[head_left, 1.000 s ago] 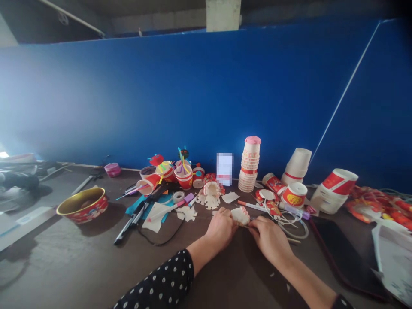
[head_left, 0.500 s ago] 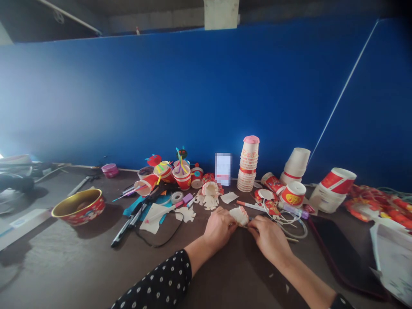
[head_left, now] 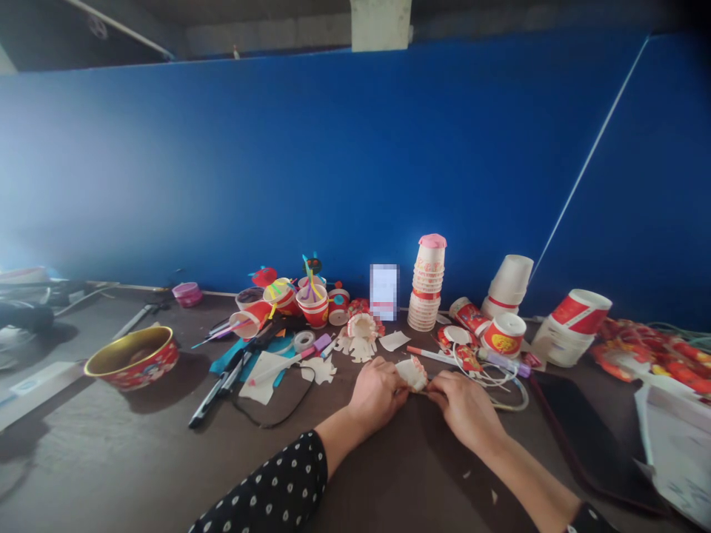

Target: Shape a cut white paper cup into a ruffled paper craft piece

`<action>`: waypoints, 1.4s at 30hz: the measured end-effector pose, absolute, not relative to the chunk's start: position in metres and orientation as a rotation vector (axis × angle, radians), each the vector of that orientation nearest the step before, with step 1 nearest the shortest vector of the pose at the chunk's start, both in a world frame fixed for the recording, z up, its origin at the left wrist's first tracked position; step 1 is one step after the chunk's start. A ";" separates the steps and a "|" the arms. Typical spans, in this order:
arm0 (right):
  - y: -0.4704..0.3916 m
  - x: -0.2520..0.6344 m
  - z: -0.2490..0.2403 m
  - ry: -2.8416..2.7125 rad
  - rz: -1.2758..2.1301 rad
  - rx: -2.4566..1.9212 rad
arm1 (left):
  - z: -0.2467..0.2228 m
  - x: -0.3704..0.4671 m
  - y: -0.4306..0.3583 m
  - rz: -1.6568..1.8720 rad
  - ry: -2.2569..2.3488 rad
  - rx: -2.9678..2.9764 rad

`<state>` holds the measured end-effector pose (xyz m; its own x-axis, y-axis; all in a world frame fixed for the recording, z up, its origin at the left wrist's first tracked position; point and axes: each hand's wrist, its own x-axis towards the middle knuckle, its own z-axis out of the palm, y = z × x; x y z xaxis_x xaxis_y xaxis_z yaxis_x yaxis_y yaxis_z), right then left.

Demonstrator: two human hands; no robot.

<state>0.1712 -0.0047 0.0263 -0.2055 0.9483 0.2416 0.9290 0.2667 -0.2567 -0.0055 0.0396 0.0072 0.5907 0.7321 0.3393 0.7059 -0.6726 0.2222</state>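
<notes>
Between my hands, just above the dark table, is a small cut paper cup piece (head_left: 412, 374), white with a red-patterned scalloped edge. My left hand (head_left: 376, 392) grips its left side, fingers curled. On the other side, my right hand (head_left: 462, 403) pinches at its lower right edge with thumb and fingertips; whether something thin sits in that pinch is too small to make out. Behind them lie a similar cut paper cup (head_left: 361, 333) with flared white strips, a small white paper scrap (head_left: 394, 340) and an orange-and-white marker (head_left: 430, 354).
A tall paper cup stack (head_left: 426, 289) stands by the blue wall. Red bowl (head_left: 133, 363), black pen (head_left: 216, 392) and white tape roll (head_left: 304, 340) are left. Coiled white cord (head_left: 514, 392), more cups (head_left: 578, 326) and a dark tablet-like slab (head_left: 594, 437) are right.
The view has shifted very slightly. Both hands stay in nearly the same place on the paper cup piece, which has tilted a little at most.
</notes>
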 end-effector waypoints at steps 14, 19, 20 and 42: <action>-0.004 0.203 0.043 -2.377 0.158 -1.822 | 0.003 -0.005 0.042 0.699 1.243 2.783; -0.005 0.200 0.051 -2.322 0.208 -1.773 | 0.004 -0.003 0.038 0.734 1.200 2.779; -0.005 0.196 0.051 -2.273 0.180 -1.722 | 0.005 -0.002 0.037 0.728 1.196 2.775; -0.003 0.162 0.024 -2.202 0.320 -1.452 | 0.006 -0.002 0.035 0.645 1.191 2.668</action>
<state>0.1617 -0.0026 0.0242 -0.3218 0.9099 0.2618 0.7978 0.4095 -0.4426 -0.0024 0.0348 0.0061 0.5922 0.7382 0.3231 0.6740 -0.6736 0.3035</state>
